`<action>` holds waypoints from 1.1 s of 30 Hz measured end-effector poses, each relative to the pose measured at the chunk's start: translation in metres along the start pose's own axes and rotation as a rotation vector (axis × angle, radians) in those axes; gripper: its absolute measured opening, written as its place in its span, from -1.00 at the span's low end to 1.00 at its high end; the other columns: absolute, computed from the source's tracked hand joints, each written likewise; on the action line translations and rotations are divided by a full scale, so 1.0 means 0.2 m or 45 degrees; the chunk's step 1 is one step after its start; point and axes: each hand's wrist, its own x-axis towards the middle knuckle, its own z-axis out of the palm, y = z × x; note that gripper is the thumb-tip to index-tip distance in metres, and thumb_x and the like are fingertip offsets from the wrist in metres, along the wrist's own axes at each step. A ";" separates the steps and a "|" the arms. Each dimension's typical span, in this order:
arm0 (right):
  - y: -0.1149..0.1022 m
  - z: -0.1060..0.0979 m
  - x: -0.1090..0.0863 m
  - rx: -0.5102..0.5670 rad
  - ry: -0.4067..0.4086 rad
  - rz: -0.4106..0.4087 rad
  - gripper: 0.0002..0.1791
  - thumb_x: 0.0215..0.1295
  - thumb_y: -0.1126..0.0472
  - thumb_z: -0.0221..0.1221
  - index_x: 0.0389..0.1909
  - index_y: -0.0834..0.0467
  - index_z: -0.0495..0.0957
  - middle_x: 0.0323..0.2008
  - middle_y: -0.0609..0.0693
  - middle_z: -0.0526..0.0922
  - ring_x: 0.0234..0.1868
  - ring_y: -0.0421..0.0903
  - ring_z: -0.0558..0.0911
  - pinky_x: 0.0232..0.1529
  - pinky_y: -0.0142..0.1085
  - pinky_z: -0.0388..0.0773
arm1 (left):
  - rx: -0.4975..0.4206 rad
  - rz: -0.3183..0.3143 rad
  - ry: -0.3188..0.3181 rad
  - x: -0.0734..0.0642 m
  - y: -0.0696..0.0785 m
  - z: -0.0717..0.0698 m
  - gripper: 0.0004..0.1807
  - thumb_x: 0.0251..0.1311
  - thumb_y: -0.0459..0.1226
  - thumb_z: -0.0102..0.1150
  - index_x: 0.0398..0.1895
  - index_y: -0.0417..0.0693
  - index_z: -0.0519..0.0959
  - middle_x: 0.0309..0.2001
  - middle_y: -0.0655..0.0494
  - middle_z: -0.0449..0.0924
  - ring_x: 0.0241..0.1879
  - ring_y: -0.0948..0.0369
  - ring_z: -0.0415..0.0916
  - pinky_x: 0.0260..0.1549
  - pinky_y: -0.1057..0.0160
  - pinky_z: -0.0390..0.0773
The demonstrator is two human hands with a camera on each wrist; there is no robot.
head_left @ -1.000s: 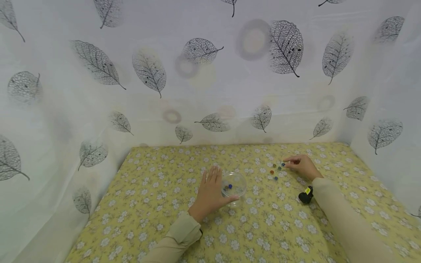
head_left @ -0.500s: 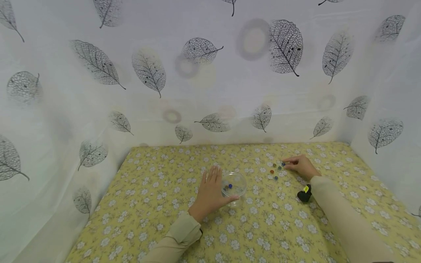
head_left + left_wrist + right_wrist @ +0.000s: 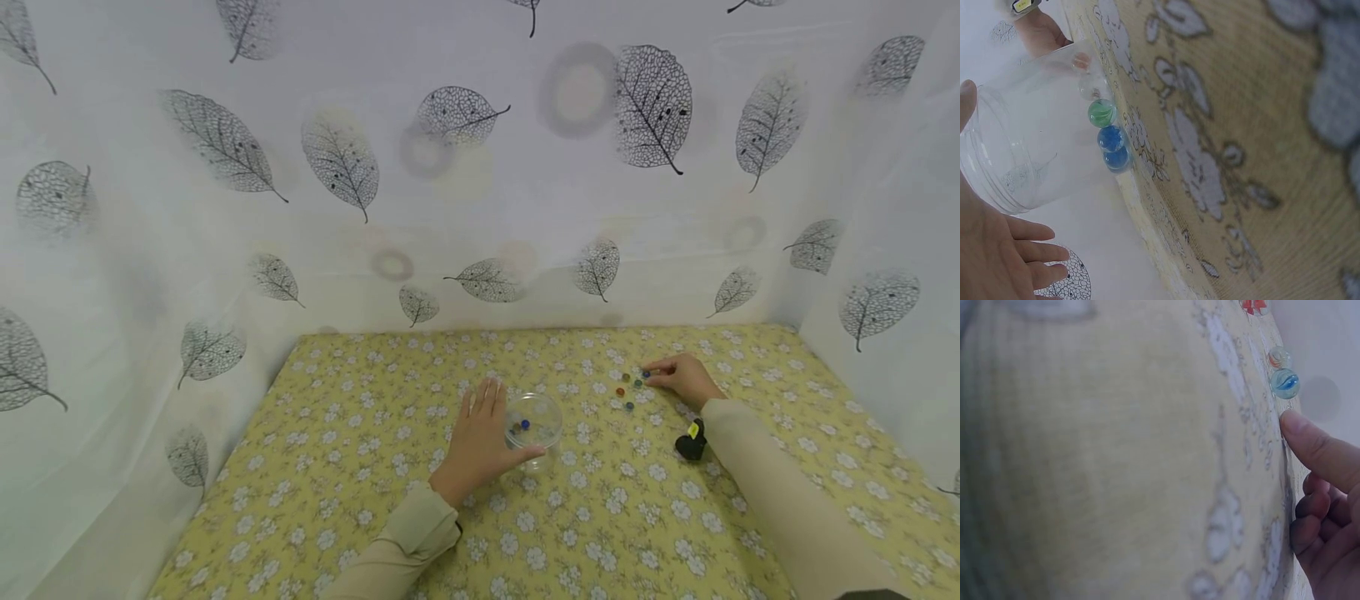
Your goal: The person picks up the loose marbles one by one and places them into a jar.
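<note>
Pinching dark-blue glass marble (image 3: 647, 375) between thumb and forefinger of right hand (image 3: 684, 380), probably by fingertips to suit something small, slick, round and to spare loose marbles (image 3: 620, 392) at eight o'clock. Framing clear, screw-necked jar (image 3: 1050, 131), upright on floral cloth (image 3: 600, 542) farther toward eight o'clock, with straight-fingered left hand (image 3: 478, 440), spread wide from thumb, presumably for steadying.

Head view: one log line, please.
Left hand: beside clear plastic jar; right hand: at blue marble; jar: marbles inside; floral tablecloth: loose marbles
</note>
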 end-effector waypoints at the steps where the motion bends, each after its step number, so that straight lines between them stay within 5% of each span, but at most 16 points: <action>1: 0.00 0.00 0.00 -0.001 0.000 0.005 -0.57 0.18 0.14 0.26 0.03 0.29 0.58 -0.60 -0.01 0.50 -0.68 -0.21 0.25 -0.58 -0.31 0.31 | 0.000 0.002 0.002 0.00 0.00 0.00 0.22 -0.04 0.46 -0.04 0.45 -0.27 -0.01 0.47 -0.18 -0.05 0.48 -0.05 -0.10 0.42 -0.12 -0.03; 22: 0.00 -0.01 0.01 0.029 -0.013 0.054 -0.62 0.17 0.14 0.27 -0.05 0.27 0.64 -0.47 0.12 0.61 -0.56 -0.12 0.42 -0.50 -0.31 0.36 | -0.018 -0.009 -0.021 0.00 0.01 -0.01 0.21 -0.02 0.46 -0.06 0.46 -0.26 -0.03 0.48 -0.17 -0.06 0.48 -0.04 -0.12 0.43 -0.11 -0.05; 29: 0.00 -0.03 -0.03 0.069 -0.008 0.036 -0.68 0.18 0.16 0.27 -0.09 0.24 0.66 0.06 0.38 0.54 -0.11 0.17 0.62 -0.26 -0.19 0.63 | -0.017 -0.018 -0.021 0.01 0.00 0.00 0.22 -0.03 0.46 -0.05 0.46 -0.25 -0.03 0.48 -0.17 -0.07 0.49 -0.04 -0.12 0.43 -0.11 -0.06; 33: 0.00 -0.05 -0.06 0.072 -0.015 0.058 -0.65 0.20 0.11 0.25 -0.05 0.21 0.65 0.10 0.38 0.51 -0.19 0.06 0.64 -0.32 -0.24 0.60 | -0.009 -0.013 -0.013 0.01 0.00 0.00 0.22 -0.03 0.46 -0.04 0.46 -0.26 -0.01 0.48 -0.17 -0.06 0.48 -0.04 -0.12 0.43 -0.11 -0.05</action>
